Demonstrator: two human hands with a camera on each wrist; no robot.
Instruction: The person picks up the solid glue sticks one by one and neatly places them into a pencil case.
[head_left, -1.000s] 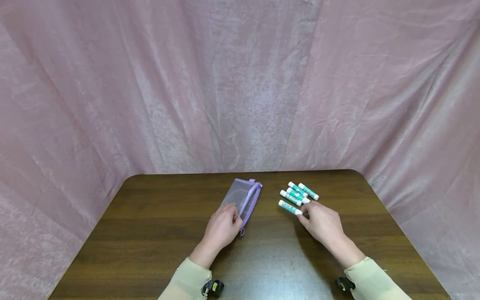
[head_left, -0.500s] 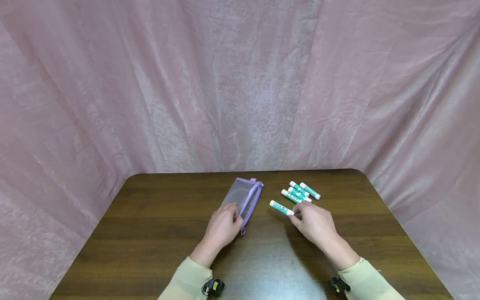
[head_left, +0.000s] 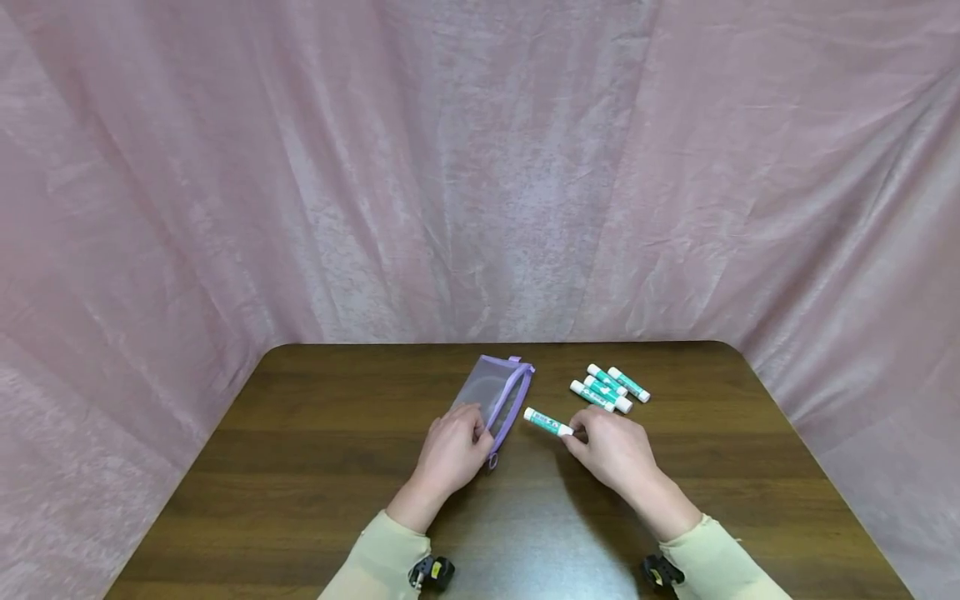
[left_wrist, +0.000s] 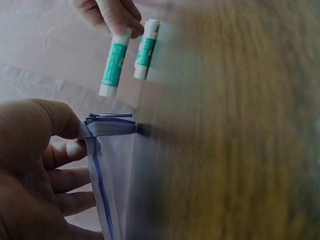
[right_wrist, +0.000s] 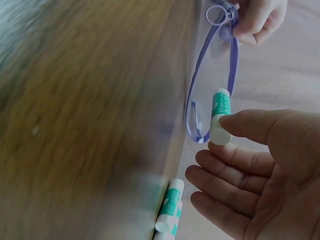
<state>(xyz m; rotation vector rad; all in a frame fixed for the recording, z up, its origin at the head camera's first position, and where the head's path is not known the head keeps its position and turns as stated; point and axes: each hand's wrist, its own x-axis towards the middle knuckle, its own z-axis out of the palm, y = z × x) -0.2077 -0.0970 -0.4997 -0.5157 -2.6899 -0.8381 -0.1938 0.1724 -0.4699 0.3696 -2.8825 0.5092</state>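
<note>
A mesh zip pouch point(head_left: 480, 382) with purple edging lies on the table, its zipped mouth gaping on the right side. My left hand point(head_left: 452, 440) pinches the near end of that mouth between thumb and index finger, as the left wrist view shows at the pouch edge point(left_wrist: 102, 180). Between thumb and fingertips, my right hand point(head_left: 617, 446) holds a glue stick point(head_left: 546, 422) with a green label by its white end. In the right wrist view the glue stick point(right_wrist: 221, 105) points at the open pouch, apparently still outside it.
Several more green-and-white glue sticks point(head_left: 592, 395) lie close together behind my right hand, at the back right of the brown wooden table point(head_left: 337, 417). A pink curtain point(head_left: 480, 167) hangs behind the table.
My right hand has carried the glue stick leftward, away from the other glue sticks and nearer the pouch. The left hand keeps its hold on the pouch.
</note>
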